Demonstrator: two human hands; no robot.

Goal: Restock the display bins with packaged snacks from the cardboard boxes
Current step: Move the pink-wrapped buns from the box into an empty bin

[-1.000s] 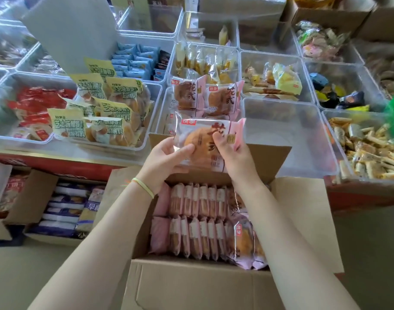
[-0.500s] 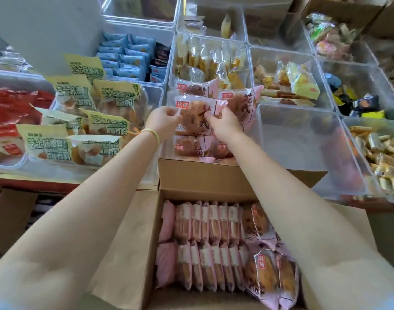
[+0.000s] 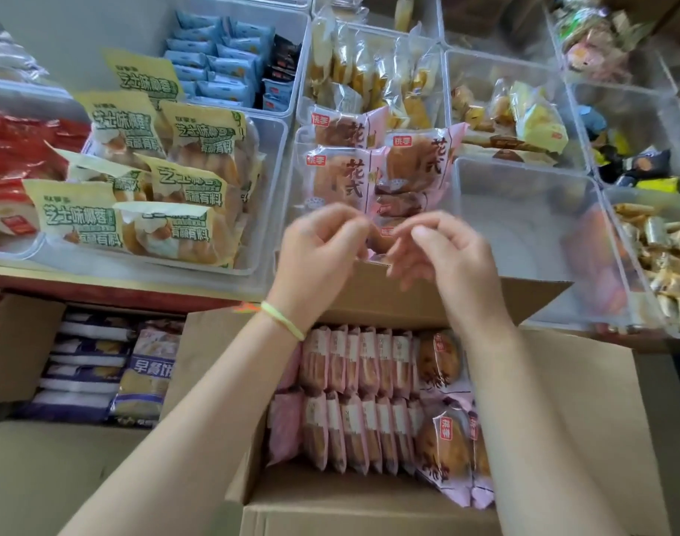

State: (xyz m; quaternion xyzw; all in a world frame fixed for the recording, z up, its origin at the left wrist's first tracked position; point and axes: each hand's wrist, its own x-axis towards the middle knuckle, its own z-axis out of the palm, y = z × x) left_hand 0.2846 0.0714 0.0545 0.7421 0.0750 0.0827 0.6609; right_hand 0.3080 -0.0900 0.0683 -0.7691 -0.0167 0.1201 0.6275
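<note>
Pink packets of round pastry (image 3: 342,176) stand stacked in a clear display bin (image 3: 294,195) in the middle of the shelf. My left hand (image 3: 319,257) and my right hand (image 3: 446,257) hover side by side at that bin's front edge, fingers loosely curled, holding nothing. Both hands are motion-blurred. Below them an open cardboard box (image 3: 369,512) holds two rows of the same pink packets (image 3: 354,431) standing on edge, with a few lying flat at the right (image 3: 442,439).
A bin of yellow-green packets (image 3: 156,176) sits left of the pink one, and a bare clear bin (image 3: 524,234) right of it. Further right is a bin of small wrapped sticks (image 3: 663,257). A second box with blue-purple packets (image 3: 87,373) stands at lower left.
The pink packet that both hands held is now in the bin. Both hands have let go and drawn back toward the bin's front edge.
</note>
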